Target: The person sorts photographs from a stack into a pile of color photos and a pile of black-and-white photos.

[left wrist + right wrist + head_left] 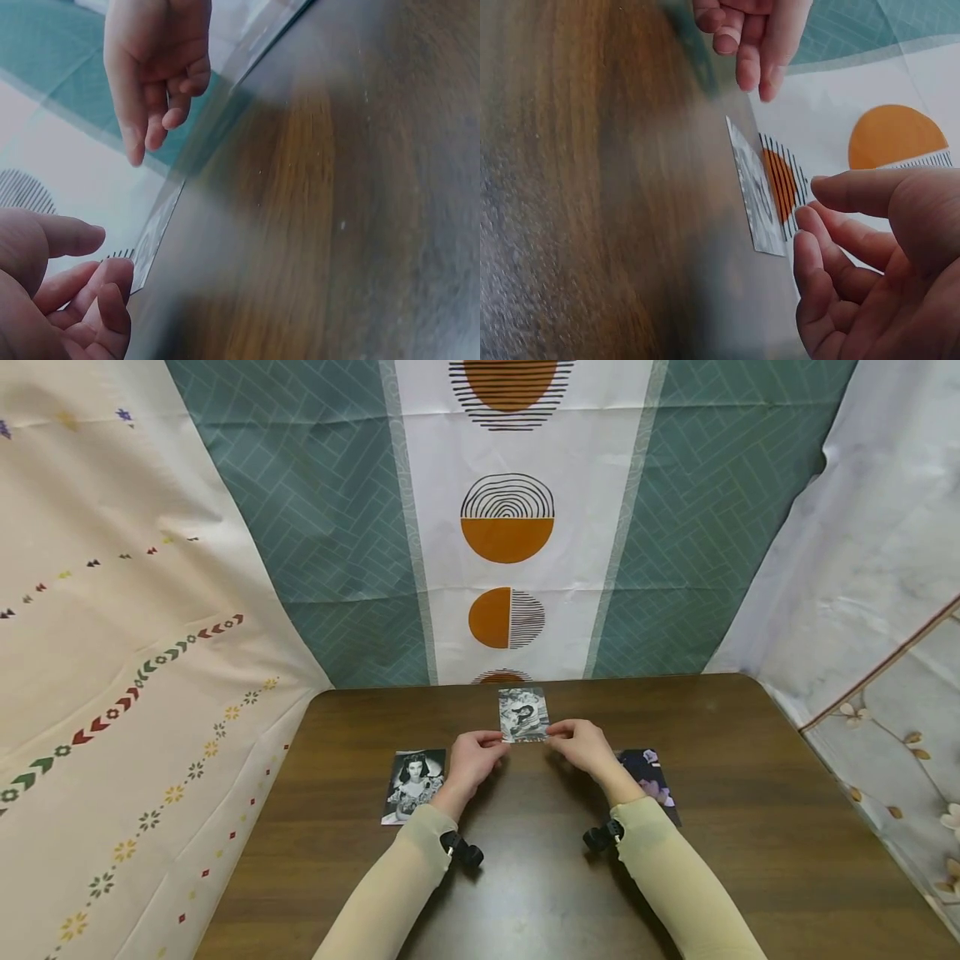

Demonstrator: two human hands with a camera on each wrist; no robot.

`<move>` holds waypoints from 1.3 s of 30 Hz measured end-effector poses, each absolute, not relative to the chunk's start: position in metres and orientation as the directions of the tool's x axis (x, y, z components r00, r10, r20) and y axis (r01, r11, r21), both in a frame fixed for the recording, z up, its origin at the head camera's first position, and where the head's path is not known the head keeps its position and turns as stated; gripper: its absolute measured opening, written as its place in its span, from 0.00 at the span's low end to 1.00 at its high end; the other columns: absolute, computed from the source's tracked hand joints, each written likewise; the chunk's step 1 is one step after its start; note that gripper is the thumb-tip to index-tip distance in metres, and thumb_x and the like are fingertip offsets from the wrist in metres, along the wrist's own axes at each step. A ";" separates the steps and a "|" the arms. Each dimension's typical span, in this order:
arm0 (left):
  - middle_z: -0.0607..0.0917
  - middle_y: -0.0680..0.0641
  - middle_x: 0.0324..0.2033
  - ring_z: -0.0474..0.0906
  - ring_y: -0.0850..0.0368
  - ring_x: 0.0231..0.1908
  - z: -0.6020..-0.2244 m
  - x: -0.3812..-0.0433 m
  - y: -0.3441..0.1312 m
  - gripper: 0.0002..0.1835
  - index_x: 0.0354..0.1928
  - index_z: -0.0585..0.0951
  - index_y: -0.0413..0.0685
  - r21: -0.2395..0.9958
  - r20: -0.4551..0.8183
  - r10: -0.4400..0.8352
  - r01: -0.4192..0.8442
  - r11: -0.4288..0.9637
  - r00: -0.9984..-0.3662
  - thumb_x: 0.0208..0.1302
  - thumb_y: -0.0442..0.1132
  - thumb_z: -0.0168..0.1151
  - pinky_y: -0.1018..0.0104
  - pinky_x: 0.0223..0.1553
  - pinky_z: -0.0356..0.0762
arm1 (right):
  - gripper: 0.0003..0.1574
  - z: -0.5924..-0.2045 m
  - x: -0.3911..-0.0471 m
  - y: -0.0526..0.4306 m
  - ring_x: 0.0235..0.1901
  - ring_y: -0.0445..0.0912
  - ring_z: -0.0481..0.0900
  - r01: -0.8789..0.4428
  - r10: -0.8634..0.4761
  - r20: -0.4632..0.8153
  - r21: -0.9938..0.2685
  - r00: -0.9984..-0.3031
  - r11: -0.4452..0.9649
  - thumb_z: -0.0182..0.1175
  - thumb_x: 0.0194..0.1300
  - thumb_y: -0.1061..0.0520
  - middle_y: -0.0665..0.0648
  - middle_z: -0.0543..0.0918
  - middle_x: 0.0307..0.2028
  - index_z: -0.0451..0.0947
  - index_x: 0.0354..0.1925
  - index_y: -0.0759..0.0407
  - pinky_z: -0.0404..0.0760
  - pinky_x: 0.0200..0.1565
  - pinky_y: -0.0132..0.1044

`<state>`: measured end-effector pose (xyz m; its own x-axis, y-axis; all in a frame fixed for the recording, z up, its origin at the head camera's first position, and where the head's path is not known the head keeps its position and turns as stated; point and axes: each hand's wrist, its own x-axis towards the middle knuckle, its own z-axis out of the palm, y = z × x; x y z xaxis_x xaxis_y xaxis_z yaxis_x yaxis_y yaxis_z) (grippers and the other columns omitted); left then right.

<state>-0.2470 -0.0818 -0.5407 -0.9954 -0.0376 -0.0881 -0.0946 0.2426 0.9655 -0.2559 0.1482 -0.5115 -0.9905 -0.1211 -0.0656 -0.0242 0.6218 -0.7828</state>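
Observation:
A small black-and-white photo card (523, 717) lies flat near the table's far edge and shows a figure against a pale, patterned background. At its lower left corner is my left hand (477, 760), fingertips right by the edge. My right hand (583, 748) mirrors it at the lower right. In the left wrist view, the left thumb and fingers (112, 274) stand apart beside the card (156, 240). The right wrist view likewise has a gap between the right thumb and fingers (840, 259), close to the card (751, 191). Neither hand pinches it.
Left of my left hand lies a black-and-white portrait card (414, 783). A dark card with purple flowers (651, 777) is partly covered by my right forearm. Patterned curtains (510, 635) hang behind the brown wooden table (525, 877), with cloth along both sides.

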 end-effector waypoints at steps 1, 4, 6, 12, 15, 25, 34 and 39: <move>0.91 0.47 0.37 0.84 0.57 0.25 -0.541 -0.247 -0.083 0.17 0.55 0.89 0.37 0.965 -0.087 -0.037 -0.093 0.244 -0.996 0.67 0.36 0.74 0.71 0.26 0.77 | 0.20 -0.512 -0.256 0.147 0.43 0.52 0.84 -0.028 -0.125 -0.064 -0.782 -0.990 0.622 0.68 0.73 0.53 0.59 0.90 0.46 0.88 0.57 0.63 0.82 0.47 0.47; 0.91 0.47 0.36 0.83 0.58 0.24 -0.541 -0.249 -0.084 0.17 0.55 0.89 0.36 0.965 -0.091 -0.044 -0.099 0.244 -0.995 0.67 0.36 0.74 0.71 0.25 0.77 | 0.20 -0.513 -0.258 0.145 0.43 0.52 0.85 -0.036 -0.132 -0.061 -0.776 -0.989 0.630 0.69 0.72 0.54 0.59 0.90 0.46 0.88 0.56 0.64 0.83 0.48 0.48; 0.91 0.47 0.36 0.82 0.59 0.23 -0.540 -0.251 -0.084 0.17 0.55 0.89 0.36 0.963 -0.095 -0.052 -0.105 0.247 -0.994 0.66 0.35 0.74 0.70 0.25 0.77 | 0.20 -0.514 -0.262 0.145 0.42 0.51 0.85 -0.037 -0.126 -0.057 -0.771 -0.990 0.636 0.69 0.72 0.54 0.59 0.90 0.45 0.88 0.56 0.64 0.82 0.47 0.47; 0.89 0.46 0.37 0.84 0.53 0.26 -0.537 -0.267 -0.079 0.19 0.59 0.86 0.36 0.962 -0.121 -0.050 -0.130 0.240 -0.991 0.68 0.34 0.72 0.67 0.29 0.80 | 0.19 -0.518 -0.280 0.149 0.41 0.53 0.84 0.013 -0.059 -0.067 -0.764 -0.996 0.645 0.67 0.73 0.55 0.62 0.89 0.48 0.87 0.56 0.65 0.83 0.45 0.46; 0.89 0.44 0.38 0.85 0.52 0.28 -0.537 -0.278 -0.075 0.19 0.59 0.86 0.35 0.958 -0.133 -0.078 -0.148 0.247 -0.988 0.68 0.33 0.72 0.66 0.31 0.82 | 0.20 -0.520 -0.289 0.147 0.46 0.56 0.84 0.047 -0.020 -0.077 -0.776 -0.997 0.629 0.67 0.73 0.55 0.64 0.88 0.53 0.87 0.57 0.65 0.83 0.49 0.49; 0.90 0.43 0.40 0.86 0.55 0.32 -0.539 -0.301 -0.068 0.17 0.56 0.88 0.38 0.923 -0.146 -0.210 -0.210 0.323 -0.967 0.66 0.33 0.73 0.58 0.41 0.86 | 0.22 -0.523 -0.305 0.132 0.53 0.59 0.83 0.111 0.063 -0.092 -0.790 -0.994 0.603 0.65 0.71 0.58 0.66 0.87 0.55 0.85 0.59 0.67 0.81 0.56 0.52; 0.89 0.39 0.50 0.85 0.46 0.49 -0.537 -0.303 -0.065 0.19 0.58 0.88 0.38 0.911 -0.170 -0.226 -0.241 0.335 -0.959 0.66 0.33 0.72 0.52 0.52 0.85 | 0.23 -0.528 -0.308 0.127 0.54 0.59 0.83 0.134 0.076 -0.111 -0.767 -0.991 0.628 0.65 0.71 0.58 0.65 0.87 0.56 0.84 0.61 0.67 0.82 0.56 0.52; 0.87 0.38 0.54 0.81 0.43 0.53 -0.537 -0.305 -0.063 0.18 0.57 0.88 0.37 0.898 -0.179 -0.235 -0.256 0.357 -0.955 0.66 0.33 0.72 0.51 0.54 0.84 | 0.24 -0.528 -0.309 0.125 0.55 0.60 0.82 0.157 0.090 -0.130 -0.751 -0.987 0.642 0.64 0.71 0.58 0.66 0.86 0.58 0.84 0.61 0.67 0.82 0.56 0.52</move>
